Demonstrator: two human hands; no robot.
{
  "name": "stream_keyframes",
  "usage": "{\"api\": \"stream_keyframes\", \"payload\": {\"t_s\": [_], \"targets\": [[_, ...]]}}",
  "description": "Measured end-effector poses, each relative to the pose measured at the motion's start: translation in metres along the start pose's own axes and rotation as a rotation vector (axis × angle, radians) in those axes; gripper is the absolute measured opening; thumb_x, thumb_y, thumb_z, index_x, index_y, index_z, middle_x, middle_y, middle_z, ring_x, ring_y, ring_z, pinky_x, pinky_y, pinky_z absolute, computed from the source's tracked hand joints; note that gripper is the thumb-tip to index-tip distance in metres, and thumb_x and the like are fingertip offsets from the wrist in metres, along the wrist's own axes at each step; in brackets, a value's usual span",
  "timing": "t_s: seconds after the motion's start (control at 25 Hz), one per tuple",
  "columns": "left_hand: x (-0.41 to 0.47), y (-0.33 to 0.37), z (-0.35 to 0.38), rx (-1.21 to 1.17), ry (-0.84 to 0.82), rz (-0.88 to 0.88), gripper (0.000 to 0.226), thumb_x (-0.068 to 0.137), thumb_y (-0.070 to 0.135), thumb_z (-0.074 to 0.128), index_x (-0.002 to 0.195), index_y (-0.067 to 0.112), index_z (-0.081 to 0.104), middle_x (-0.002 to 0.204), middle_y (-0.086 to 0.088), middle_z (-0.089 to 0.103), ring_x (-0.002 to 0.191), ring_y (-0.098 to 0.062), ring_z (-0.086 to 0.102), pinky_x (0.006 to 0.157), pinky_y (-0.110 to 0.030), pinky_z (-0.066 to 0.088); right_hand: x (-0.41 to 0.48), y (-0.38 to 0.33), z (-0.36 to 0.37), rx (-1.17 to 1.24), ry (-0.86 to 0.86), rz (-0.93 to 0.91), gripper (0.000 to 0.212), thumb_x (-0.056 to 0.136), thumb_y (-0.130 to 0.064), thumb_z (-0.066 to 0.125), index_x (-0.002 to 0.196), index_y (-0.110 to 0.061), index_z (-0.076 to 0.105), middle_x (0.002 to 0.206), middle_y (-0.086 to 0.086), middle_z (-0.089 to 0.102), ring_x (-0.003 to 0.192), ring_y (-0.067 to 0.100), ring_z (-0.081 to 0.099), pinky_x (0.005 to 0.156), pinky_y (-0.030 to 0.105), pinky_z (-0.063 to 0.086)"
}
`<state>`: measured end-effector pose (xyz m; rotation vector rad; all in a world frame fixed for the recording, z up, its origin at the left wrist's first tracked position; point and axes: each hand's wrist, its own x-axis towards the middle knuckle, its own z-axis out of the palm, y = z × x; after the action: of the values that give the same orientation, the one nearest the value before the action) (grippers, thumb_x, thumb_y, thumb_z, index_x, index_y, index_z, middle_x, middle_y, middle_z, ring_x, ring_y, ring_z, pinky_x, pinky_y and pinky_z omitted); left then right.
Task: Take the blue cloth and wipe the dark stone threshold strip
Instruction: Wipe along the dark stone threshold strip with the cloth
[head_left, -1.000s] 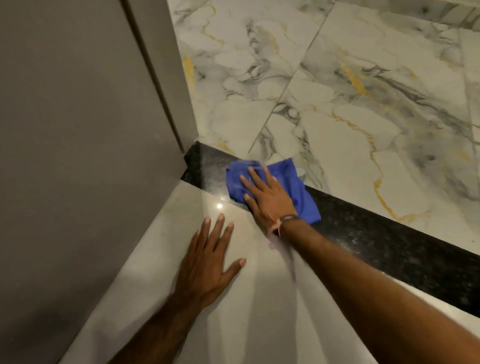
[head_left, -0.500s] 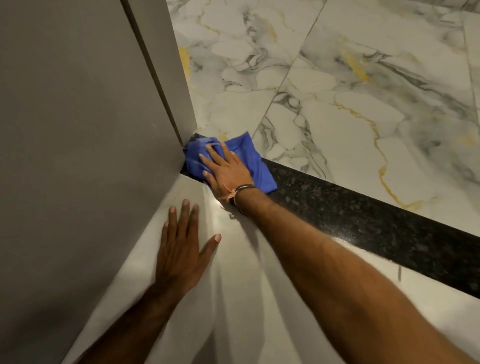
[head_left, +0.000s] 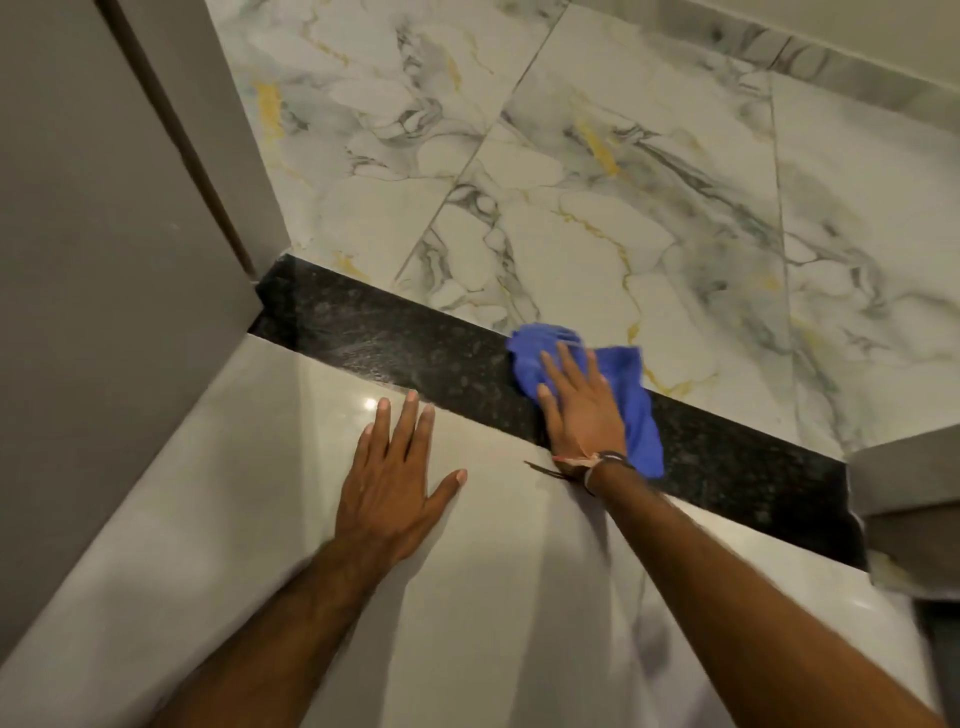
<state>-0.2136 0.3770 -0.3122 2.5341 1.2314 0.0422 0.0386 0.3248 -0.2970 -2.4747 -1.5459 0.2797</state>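
A dark speckled stone threshold strip (head_left: 395, 343) runs diagonally from the door frame at left to the wall corner at right. A crumpled blue cloth (head_left: 631, 389) lies on the strip near its middle, partly over the marble side. My right hand (head_left: 582, 410) presses flat on the cloth, fingers spread, palm on the strip. My left hand (head_left: 395, 478) rests flat with fingers apart on the plain pale floor tile just in front of the strip, holding nothing. The stretch of strip left of the cloth looks wet and streaked.
A grey door and its frame (head_left: 130, 218) stand at the left end of the strip. A grey wall corner (head_left: 909, 499) blocks the right end. White marble tiles with gold veins (head_left: 623, 208) lie beyond the strip; a glossy pale tile (head_left: 260, 519) lies in front.
My right hand has slid the cloth along the strip from the door-frame corner rightward to about the middle. My left hand stays planted on the pale tile.
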Motion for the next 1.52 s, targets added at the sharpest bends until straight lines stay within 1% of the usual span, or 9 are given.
{"api": "stream_keyframes", "payload": {"t_s": [0.2,0.4,0.56,0.84,1.0,1.12,1.28,1.44,1.52], "targets": [[-0.003,0.050,0.011,-0.032,-0.042,0.117,0.085,0.095,0.068,0.027,0.158,0.022,-0.006,0.166,-0.002,-0.018,0.151,-0.025,-0.020,0.122,-0.041,-0.004,-0.056,0.100,-0.032,-0.087,-0.113,-0.286,0.053,0.102,-0.046,0.029,0.153,-0.037,0.017,0.163,-0.013,0.007,0.151,0.012,-0.006,0.123,0.031,0.002],[-0.005,0.093,0.020,-0.037,-0.111,0.245,0.084,0.094,0.070,0.021,0.157,0.023,-0.009,0.165,0.001,-0.021,0.150,-0.024,-0.024,0.125,-0.043,-0.002,-0.123,0.219,-0.048,-0.037,0.183,0.461,0.050,0.103,-0.030,0.032,0.151,-0.016,0.029,0.162,0.008,0.021,0.150,0.023,0.011,0.123,0.048,0.010],[-0.003,0.098,0.023,-0.025,-0.125,0.277,0.083,0.095,0.070,0.023,0.157,0.025,-0.008,0.165,0.003,-0.020,0.150,-0.022,-0.024,0.123,-0.041,-0.004,-0.109,0.212,-0.049,0.041,0.219,0.673,0.052,0.102,-0.035,0.032,0.150,-0.014,0.033,0.161,0.011,0.023,0.148,0.037,0.014,0.120,0.050,0.015],[0.003,0.068,0.019,-0.023,-0.081,0.207,0.086,0.093,0.073,0.023,0.157,0.024,-0.008,0.165,0.002,-0.019,0.151,-0.022,-0.020,0.124,-0.041,-0.003,-0.100,0.141,-0.042,-0.165,-0.154,-0.250,0.056,0.099,-0.053,0.018,0.153,-0.041,0.008,0.164,-0.011,-0.002,0.150,0.011,-0.012,0.120,0.034,-0.004],[0.001,0.038,0.007,0.006,-0.063,0.096,0.088,0.092,0.074,0.020,0.157,0.023,-0.011,0.165,0.000,-0.022,0.151,-0.024,-0.021,0.121,-0.039,-0.007,-0.054,0.065,-0.019,-0.022,-0.004,0.116,0.055,0.101,-0.049,0.022,0.153,-0.035,0.015,0.164,-0.002,0.006,0.151,0.025,-0.006,0.122,0.043,0.006],[-0.003,0.009,-0.002,0.028,-0.044,0.036,0.090,0.091,0.074,0.021,0.156,0.023,-0.013,0.165,0.000,-0.022,0.151,-0.024,-0.020,0.120,-0.039,-0.009,-0.029,0.006,0.002,-0.059,-0.106,-0.230,0.055,0.100,-0.052,0.019,0.153,-0.038,0.011,0.163,-0.008,0.002,0.151,0.020,-0.010,0.123,0.042,0.004],[-0.009,-0.040,-0.016,0.029,-0.001,-0.054,0.090,0.091,0.074,0.021,0.157,0.021,-0.009,0.166,0.001,-0.016,0.152,-0.024,-0.016,0.124,-0.042,0.001,0.030,-0.072,0.021,0.031,-0.064,-0.037,0.055,0.101,-0.049,0.022,0.153,-0.034,0.014,0.165,-0.001,0.005,0.151,0.027,-0.008,0.121,0.047,0.006],[-0.013,-0.091,-0.033,0.034,0.087,-0.175,0.090,0.090,0.072,0.034,0.159,0.022,0.005,0.168,0.000,-0.003,0.154,-0.025,-0.004,0.123,-0.042,0.008,0.074,-0.162,0.048,-0.040,-0.142,-0.433,0.056,0.101,-0.048,0.022,0.154,-0.030,0.018,0.165,0.001,0.008,0.151,0.029,-0.006,0.123,0.047,0.010],[-0.017,-0.110,-0.037,0.054,0.093,-0.203,0.090,0.090,0.073,0.034,0.159,0.023,0.003,0.168,0.002,-0.003,0.154,-0.024,-0.004,0.122,-0.040,0.007,0.111,-0.202,0.057,-0.027,-0.123,-0.310,0.055,0.101,-0.045,0.023,0.153,-0.029,0.020,0.165,0.003,0.009,0.151,0.033,-0.003,0.122,0.048,0.013]]}}
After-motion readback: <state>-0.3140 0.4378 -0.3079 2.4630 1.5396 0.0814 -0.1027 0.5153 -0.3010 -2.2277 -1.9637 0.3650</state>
